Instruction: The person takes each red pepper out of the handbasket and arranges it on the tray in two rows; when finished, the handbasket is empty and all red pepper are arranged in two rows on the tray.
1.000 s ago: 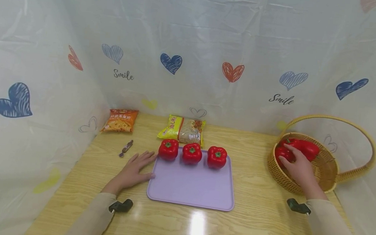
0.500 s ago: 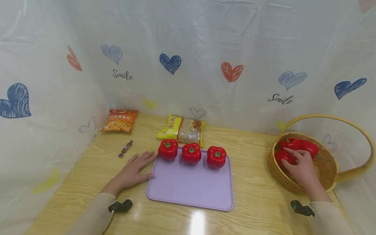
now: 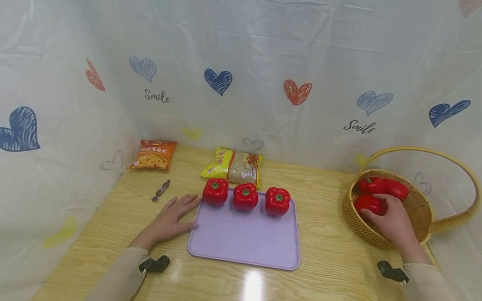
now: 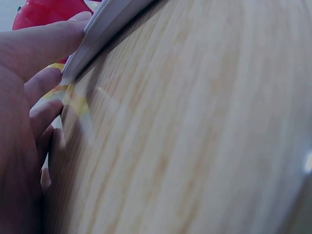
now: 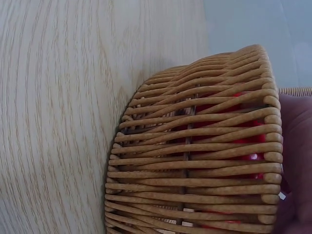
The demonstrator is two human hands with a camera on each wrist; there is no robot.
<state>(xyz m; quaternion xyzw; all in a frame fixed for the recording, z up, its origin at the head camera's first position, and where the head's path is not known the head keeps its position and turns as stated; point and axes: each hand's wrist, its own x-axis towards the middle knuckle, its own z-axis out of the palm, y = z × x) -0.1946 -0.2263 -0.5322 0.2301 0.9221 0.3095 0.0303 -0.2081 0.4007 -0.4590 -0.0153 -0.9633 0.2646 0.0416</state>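
In the head view my right hand (image 3: 394,222) reaches into a wicker basket (image 3: 358,224), thumb and fingers on either side of a red bell pepper (image 3: 367,204). The palm side and part of that pepper are hidden. Behind it in the basket lie another red pepper with a green stem (image 3: 370,186) and a longer red pepper (image 3: 397,189). The right wrist view shows mostly the basket's woven wall (image 5: 195,161), with red showing through. My left hand (image 3: 172,220) lies with fingers extended at the left edge of a lilac tray (image 3: 244,240), its thumb touching the rim.
Three red bell peppers stand along the tray's far edge, the left one (image 3: 215,191) nearest my left fingers. Behind are a yellow noodle packet (image 3: 236,166) and an orange snack bag (image 3: 154,154). A wrapped candy (image 3: 161,191) lies left. The basket's handle (image 3: 467,171) arches up at the right.
My right hand has shifted slightly right and toward me inside the basket. The pepper between its fingers has moved and tilted with it. The left hand stays still.
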